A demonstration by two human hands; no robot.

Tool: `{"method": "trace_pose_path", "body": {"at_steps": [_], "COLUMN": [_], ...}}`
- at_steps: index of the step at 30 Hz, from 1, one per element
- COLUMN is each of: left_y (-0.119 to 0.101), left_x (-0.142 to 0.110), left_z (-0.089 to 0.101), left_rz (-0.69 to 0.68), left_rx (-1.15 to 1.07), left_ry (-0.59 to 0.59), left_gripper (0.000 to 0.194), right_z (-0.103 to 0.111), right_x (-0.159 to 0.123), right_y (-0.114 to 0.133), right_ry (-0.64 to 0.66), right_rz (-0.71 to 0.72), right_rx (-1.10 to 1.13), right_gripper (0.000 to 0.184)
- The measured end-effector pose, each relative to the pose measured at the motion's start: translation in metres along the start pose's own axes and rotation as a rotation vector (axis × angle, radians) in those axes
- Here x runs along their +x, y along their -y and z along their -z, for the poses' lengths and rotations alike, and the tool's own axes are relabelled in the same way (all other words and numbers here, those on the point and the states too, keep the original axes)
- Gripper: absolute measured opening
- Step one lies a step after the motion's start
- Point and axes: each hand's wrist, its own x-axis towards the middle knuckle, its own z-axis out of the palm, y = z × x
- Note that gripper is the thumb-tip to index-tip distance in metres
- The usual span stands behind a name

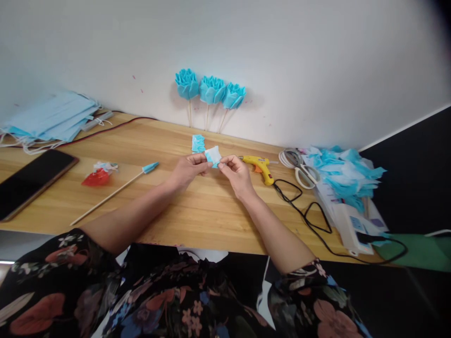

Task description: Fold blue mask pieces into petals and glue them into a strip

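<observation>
A small folded piece of light blue and white mask fabric (213, 155) is pinched between both hands above the wooden table (197, 211). My left hand (188, 170) grips its left edge with thumb and fingers closed. Its right edge is held by my right hand (237, 174), fingers closed too. Just behind the hands lies a small stack of cut blue pieces (198, 143). A yellow glue gun (260, 166) rests right of my right hand.
Three blue fabric flowers on sticks (210, 91) lean on the wall. A skewer with a blue tip (116, 191), a red wrapper (97, 177), a phone (30, 180) and stacked masks (52, 117) lie left. Scissors (299, 166), blue scraps (343, 176) and a black cord (310, 211) lie right.
</observation>
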Motion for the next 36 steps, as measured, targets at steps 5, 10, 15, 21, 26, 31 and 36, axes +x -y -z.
{"method": "trace_pose_path", "body": {"at_steps": [5, 10, 15, 21, 26, 31, 36], "left_y": [0.003, 0.005, 0.006, 0.011, 0.011, 0.008, 0.006], "left_x": [0.001, 0.003, 0.003, 0.005, 0.006, 0.006, 0.005], "left_z": [0.001, 0.002, 0.000, 0.001, 0.002, 0.002, 0.001], "left_rz": [-0.030, -0.040, -0.013, -0.051, -0.078, -0.087, -0.076], "left_rx": [-0.007, -0.082, -0.099, -0.107, -0.116, -0.090, -0.077], "left_ry": [0.006, 0.019, 0.048, 0.001, -0.028, -0.046, -0.042], "left_gripper": [0.019, 0.025, 0.044, 0.050, 0.042, 0.037, 0.039], "right_z": [0.000, 0.002, 0.002, 0.002, 0.003, 0.005, 0.006], "right_x": [0.001, 0.002, 0.001, 0.000, 0.000, 0.002, 0.001], "right_y": [-0.002, -0.003, -0.004, -0.003, -0.005, -0.002, 0.005], "right_ry": [0.032, 0.047, 0.047, 0.066, 0.079, 0.033, 0.018], "right_rz": [0.006, 0.023, 0.018, 0.007, 0.018, 0.068, 0.202], "right_rx": [0.002, -0.027, -0.037, -0.023, -0.063, -0.077, -0.214], "right_gripper": [0.038, 0.051, 0.050, 0.049, 0.050, 0.049, 0.029]}}
